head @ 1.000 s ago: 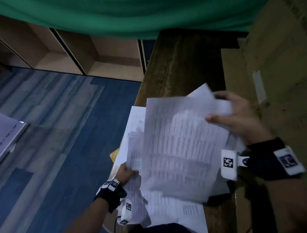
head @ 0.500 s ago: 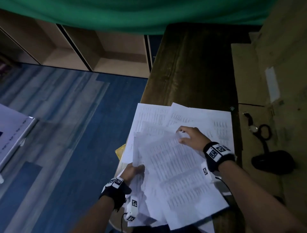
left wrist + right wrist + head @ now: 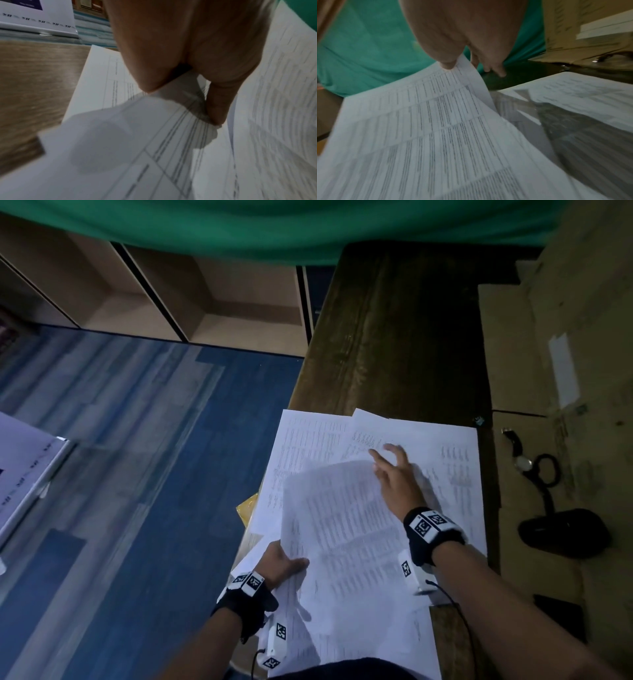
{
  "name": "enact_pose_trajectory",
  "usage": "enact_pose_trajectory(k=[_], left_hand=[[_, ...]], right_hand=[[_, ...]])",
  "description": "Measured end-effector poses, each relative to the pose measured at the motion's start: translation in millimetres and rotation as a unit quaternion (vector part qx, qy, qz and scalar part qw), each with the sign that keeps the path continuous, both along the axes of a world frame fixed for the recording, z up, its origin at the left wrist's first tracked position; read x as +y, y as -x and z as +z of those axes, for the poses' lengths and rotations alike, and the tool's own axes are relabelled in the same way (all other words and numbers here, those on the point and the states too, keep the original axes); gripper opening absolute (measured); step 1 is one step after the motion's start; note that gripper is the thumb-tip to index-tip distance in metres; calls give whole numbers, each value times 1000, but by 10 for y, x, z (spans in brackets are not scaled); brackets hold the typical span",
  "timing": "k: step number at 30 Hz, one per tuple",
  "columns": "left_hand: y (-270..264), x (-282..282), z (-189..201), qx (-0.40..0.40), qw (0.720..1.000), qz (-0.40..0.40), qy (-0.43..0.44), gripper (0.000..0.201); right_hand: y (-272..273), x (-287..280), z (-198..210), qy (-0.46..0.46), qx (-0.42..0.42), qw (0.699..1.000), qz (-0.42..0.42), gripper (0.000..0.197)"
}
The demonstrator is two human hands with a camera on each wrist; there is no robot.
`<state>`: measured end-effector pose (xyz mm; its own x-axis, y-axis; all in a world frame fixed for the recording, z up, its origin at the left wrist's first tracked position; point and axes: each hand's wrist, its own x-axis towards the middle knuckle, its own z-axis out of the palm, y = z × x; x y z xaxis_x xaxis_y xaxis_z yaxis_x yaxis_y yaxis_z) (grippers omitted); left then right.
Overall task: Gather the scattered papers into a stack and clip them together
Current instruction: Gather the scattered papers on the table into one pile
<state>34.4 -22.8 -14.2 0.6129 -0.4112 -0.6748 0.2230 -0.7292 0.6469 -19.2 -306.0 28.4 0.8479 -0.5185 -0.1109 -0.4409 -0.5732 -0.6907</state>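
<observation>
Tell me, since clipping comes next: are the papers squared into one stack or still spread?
Still spread: the papers overlap at different angles, edges uneven, across the table.

Print on the papers [image 3: 346, 529] too blurred to read; left hand [image 3: 279, 563] fingers under them.

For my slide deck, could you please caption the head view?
Left hand grips printed sheets while the right hand reaches across papers spread on a wooden table.
</observation>
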Motion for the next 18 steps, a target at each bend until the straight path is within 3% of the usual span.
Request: enact_pose_trajectory(k=[4,8,10,13,16,18], left_hand=[[17,8,-12,-12,999,33,-1,16],[24,72,8,25,996,78,24,22],[41,54,12,46,993,101,48,20],[98,-56,56,78,986,116,95,15],[78,-121,65,45,997,26,50,35],[11,-95,50,11,999,-2,32,32]], right_hand=[[274,-221,-36,82,2,991,-106,28],[589,-309,-149,11,123,981,-153,28],[706,-270,-229,-50,153,977,-143,27],[778,-49,-333,-103,163,979,-62,25],[746,225,-430,-164,133,977,-4,25],[683,294,-464,-176,110,978,-27,25]])
